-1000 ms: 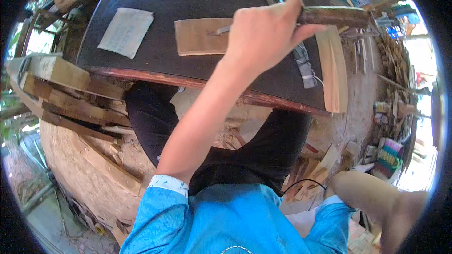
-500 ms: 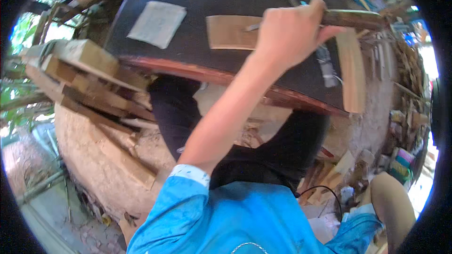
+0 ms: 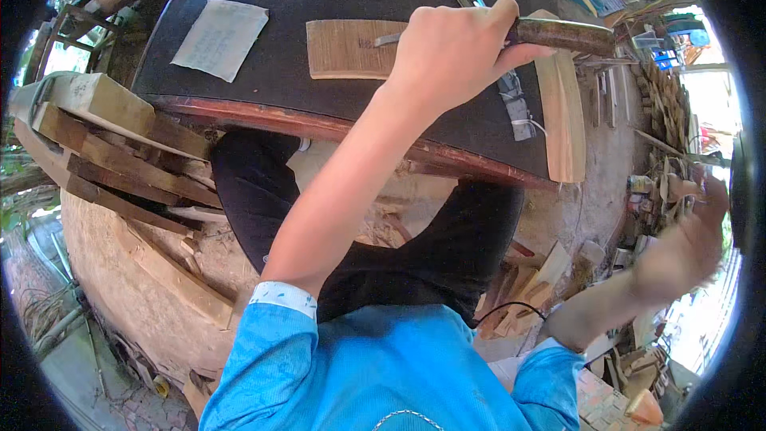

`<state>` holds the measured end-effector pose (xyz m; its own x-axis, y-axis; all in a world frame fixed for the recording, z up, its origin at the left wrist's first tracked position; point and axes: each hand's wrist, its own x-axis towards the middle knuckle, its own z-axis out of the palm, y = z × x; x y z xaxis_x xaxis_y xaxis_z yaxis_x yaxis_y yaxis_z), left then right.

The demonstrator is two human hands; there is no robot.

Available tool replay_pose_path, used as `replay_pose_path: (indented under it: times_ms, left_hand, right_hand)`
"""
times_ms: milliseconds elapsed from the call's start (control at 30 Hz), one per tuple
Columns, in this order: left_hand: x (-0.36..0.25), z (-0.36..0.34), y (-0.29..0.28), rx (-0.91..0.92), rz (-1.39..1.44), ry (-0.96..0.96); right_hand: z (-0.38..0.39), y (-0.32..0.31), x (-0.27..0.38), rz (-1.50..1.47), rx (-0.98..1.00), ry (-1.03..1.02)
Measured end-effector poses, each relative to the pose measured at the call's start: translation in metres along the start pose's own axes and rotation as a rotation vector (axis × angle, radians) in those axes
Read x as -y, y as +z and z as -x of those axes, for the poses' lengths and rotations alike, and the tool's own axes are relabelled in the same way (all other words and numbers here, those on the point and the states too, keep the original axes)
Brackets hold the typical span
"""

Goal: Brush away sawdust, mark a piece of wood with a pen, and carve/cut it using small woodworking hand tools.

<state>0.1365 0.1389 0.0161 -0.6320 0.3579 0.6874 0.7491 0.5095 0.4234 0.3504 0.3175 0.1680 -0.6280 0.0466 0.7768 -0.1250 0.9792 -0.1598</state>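
Observation:
My left hand (image 3: 447, 52) reaches across the dark table (image 3: 263, 96), closed round a chisel (image 3: 562, 35). The brown handle sticks out to the right of the fist; a narrow metal blade shows at the left. Its tip lies over a flat brown wood piece (image 3: 343, 48), whose right end the hand hides. My right hand (image 3: 678, 259) is out to the far right, away from the table and smeared by motion. Its fingers, and whether they hold anything, cannot be made out. A pale wood board (image 3: 562, 124) lies along the table's right edge.
A white paper sheet (image 3: 222, 40) lies at the table's left. A grey wrapped object (image 3: 517, 108) is beside the pale board. Stacked timbers (image 3: 128, 144) stand at left, and wood offcuts (image 3: 527, 287) lie on the floor at lower right.
My right arm has swung outward to the right, and its blurred hand has come into view. The table and my left hand with the chisel appear shifted left together in the picture.

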Motion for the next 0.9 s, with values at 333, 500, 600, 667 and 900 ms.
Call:
replay_pose_path:
  times_ms: [333, 500, 600, 667, 900]
  left_hand:
    - [-0.01, 0.0, 0.009, 0.013, 0.04, 0.074]
    - [-0.01, -0.002, 0.005, 0.02, 0.058, 0.033]
    - [-0.01, -0.003, 0.007, -0.015, 0.063, 0.039]
    - [-0.008, -0.003, 0.005, -0.033, 0.067, 0.043]
    - [-0.001, -0.001, 0.007, -0.052, 0.038, 0.018]
  right_hand:
    - [0.063, 0.107, -0.046, -0.033, 0.513, 0.663]
    - [0.052, 0.113, -0.032, 0.062, 0.58, 0.659]
    - [0.053, 0.114, -0.032, 0.06, 0.56, 0.688]
    - [0.055, 0.115, -0.034, 0.055, 0.548, 0.699]
    - [0.056, 0.117, -0.033, 0.028, 0.553, 0.659]
